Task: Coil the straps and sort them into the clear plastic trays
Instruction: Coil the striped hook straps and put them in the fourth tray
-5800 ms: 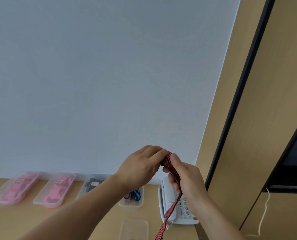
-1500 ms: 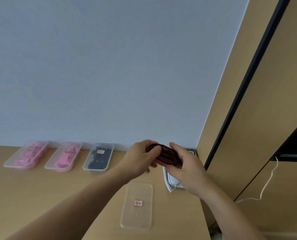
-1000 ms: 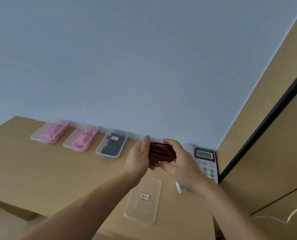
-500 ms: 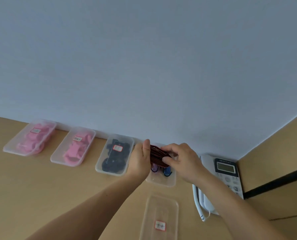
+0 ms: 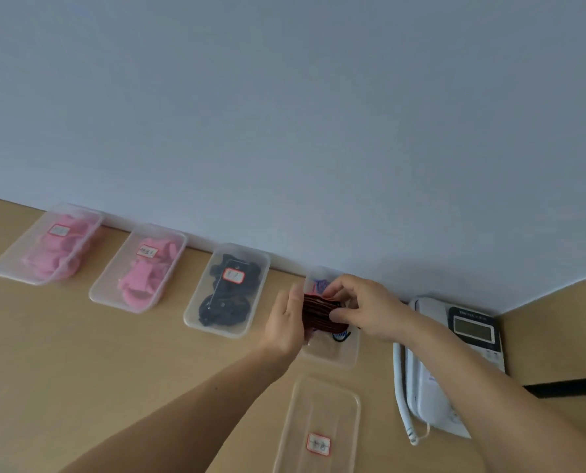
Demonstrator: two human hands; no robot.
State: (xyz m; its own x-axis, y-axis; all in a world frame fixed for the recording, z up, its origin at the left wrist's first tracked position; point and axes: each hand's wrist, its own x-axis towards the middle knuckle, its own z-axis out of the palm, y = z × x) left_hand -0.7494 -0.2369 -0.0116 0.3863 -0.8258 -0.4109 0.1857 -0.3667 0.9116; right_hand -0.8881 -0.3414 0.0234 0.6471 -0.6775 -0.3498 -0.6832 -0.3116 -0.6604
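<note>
A coiled red and black striped strap (image 5: 319, 316) is held between both hands, just above an open clear tray (image 5: 345, 353) by the wall that holds blue and purple straps. My left hand (image 5: 286, 324) presses its left side, thumb up. My right hand (image 5: 366, 310) pinches its right side with thumb and fingers. How far the coil sits into the tray cannot be told.
Three lidded clear trays line the wall: two with pink straps (image 5: 50, 245) (image 5: 141, 269) and one with black straps (image 5: 228, 291). A labelled clear lid (image 5: 320, 428) lies on the wooden desk in front. A white telephone (image 5: 452, 367) sits at the right.
The strap went from a long hanging band being wound to a full coil. Both hands carried it down and forward over the tray with the blue and purple straps. The view tilted down.
</note>
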